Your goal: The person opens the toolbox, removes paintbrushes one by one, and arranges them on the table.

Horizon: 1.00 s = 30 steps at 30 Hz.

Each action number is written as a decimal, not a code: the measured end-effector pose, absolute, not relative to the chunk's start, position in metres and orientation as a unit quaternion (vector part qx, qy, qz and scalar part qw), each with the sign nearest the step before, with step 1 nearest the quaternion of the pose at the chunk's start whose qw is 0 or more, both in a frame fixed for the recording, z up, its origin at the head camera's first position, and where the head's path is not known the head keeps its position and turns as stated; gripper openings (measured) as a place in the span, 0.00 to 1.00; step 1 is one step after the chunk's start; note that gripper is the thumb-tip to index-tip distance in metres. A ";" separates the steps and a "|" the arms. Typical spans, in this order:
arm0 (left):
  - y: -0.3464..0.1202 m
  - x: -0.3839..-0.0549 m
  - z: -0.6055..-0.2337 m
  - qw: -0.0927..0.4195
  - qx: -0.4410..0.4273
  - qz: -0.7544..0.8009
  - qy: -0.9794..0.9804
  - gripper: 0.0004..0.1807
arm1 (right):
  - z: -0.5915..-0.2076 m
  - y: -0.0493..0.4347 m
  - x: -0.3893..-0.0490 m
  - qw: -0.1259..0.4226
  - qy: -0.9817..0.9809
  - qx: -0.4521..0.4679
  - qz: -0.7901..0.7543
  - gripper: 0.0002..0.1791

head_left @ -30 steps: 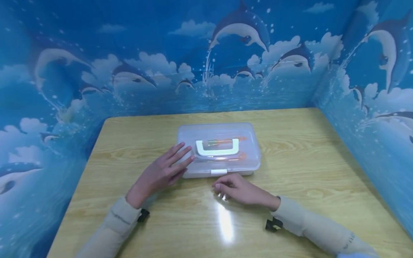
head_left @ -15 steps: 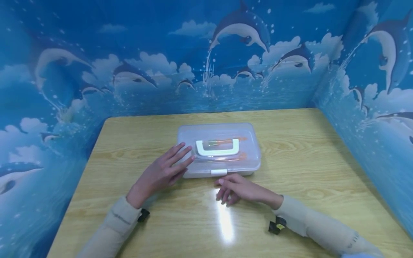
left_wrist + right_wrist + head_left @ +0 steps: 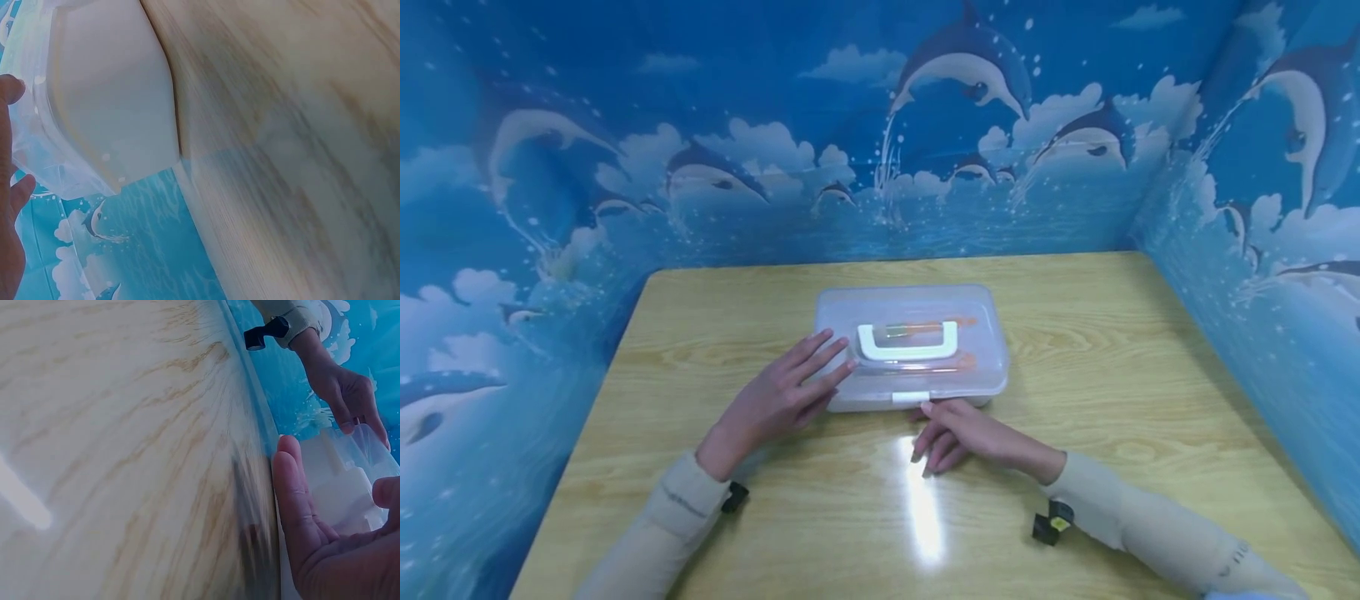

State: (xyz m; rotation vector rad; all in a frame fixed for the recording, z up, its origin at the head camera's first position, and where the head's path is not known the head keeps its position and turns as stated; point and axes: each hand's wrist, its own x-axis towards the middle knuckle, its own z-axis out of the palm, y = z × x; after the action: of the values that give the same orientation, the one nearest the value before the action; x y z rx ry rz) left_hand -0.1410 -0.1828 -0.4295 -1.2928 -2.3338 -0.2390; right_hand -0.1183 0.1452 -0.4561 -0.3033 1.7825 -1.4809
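A clear plastic box [image 3: 985, 354] with a white carry handle [image 3: 908, 352] and a white front latch [image 3: 911, 397] sits with its lid down. Through the lid show slim orange items, their kind unclear. My left hand [image 3: 778, 398], fingers spread, touches the lid's left side; the right wrist view also shows it at the box's far end. In front of the box is my right hand [image 3: 973, 433], its thumb up near the latch's right end and its fingers loosely bent below. Whether that thumb touches the latch I cannot tell.
The box stands on a wood-grain table [image 3: 1075, 333] with a bright light reflection near the front. Blue dolphin-print sheets [image 3: 775, 208] rise behind the table and along both sides. Small black devices are strapped at both wrists.
My right hand has shifted slightly right, its fingers have loosened from a curl, and its thumb has risen towards the latch. The left hand and the box stay put.
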 end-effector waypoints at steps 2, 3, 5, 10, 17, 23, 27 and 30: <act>-0.183 -0.141 -0.430 0.231 -0.470 -0.088 -0.847 0.35 | -0.456 0.145 -0.119 0.393 0.697 -0.117 -0.588 0.38; -0.183 -0.141 -0.430 0.232 -0.470 -0.089 -0.847 0.35 | -0.456 0.145 -0.119 0.394 0.694 -0.118 -0.591 0.38; -0.183 -0.141 -0.431 0.233 -0.471 -0.090 -0.846 0.35 | -0.456 0.145 -0.119 0.397 0.687 -0.119 -0.597 0.39; -0.183 -0.142 -0.432 0.238 -0.473 -0.093 -0.843 0.36 | -0.458 0.143 -0.119 0.404 0.664 -0.111 -0.620 0.40; -0.183 -0.142 -0.432 0.242 -0.473 -0.094 -0.842 0.35 | -0.460 0.142 -0.117 0.399 0.628 -0.085 -0.662 0.40; -0.182 -0.143 -0.432 0.246 -0.471 -0.096 -0.841 0.34 | -0.459 0.140 -0.114 0.409 0.580 -0.050 -0.702 0.41; -0.182 -0.143 -0.433 0.250 -0.472 -0.097 -0.840 0.33 | -0.458 0.139 -0.112 0.402 0.570 -0.034 -0.716 0.39; -0.181 -0.144 -0.433 0.254 -0.474 -0.097 -0.838 0.32 | -0.458 0.138 -0.111 0.393 0.569 -0.027 -0.721 0.39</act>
State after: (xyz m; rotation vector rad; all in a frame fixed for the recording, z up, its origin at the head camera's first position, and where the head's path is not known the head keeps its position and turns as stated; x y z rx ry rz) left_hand -0.1436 -0.1813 -0.4335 -1.2875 -2.2768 -0.2646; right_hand -0.1111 0.1379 -0.4579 -0.0677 1.4449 -1.8303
